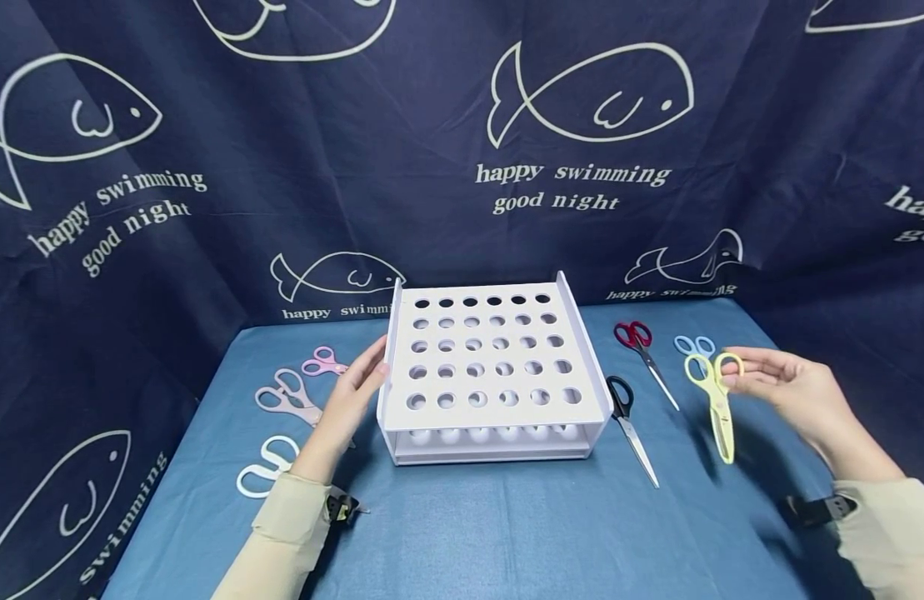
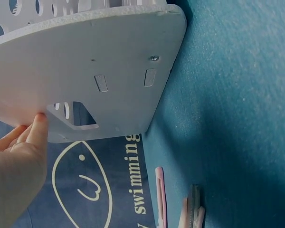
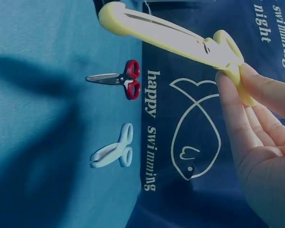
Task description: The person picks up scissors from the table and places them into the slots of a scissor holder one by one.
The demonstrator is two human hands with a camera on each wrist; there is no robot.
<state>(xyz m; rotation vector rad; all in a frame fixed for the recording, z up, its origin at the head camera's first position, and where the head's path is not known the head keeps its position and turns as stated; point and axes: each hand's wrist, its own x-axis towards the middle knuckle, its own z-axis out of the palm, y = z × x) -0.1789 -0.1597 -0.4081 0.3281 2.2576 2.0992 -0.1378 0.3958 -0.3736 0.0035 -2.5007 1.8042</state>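
My right hand (image 1: 799, 392) pinches one handle loop of the yellow scissors (image 1: 720, 417) between thumb and fingers. They hang above the table, blades pointing down, and their shadow falls on the cloth. In the right wrist view the same yellow scissors (image 3: 166, 35) stretch out from the fingertips. A white rack (image 1: 476, 358) with rows of round holes stands mid-table. My left hand (image 1: 352, 387) rests its fingertips against the rack's left side panel (image 2: 118, 57), close to a cutout, with its fingers fairly straight.
Right of the rack lie black-handled scissors (image 1: 632, 429), red-handled scissors (image 1: 641, 350) and light blue scissors (image 1: 690, 343). On the left are pink scissors (image 1: 322, 361), pale mauve scissors (image 1: 289, 396) and white scissors (image 1: 270, 467), partly behind my left arm. A dark blue fish-print curtain (image 1: 402, 183) hangs behind.
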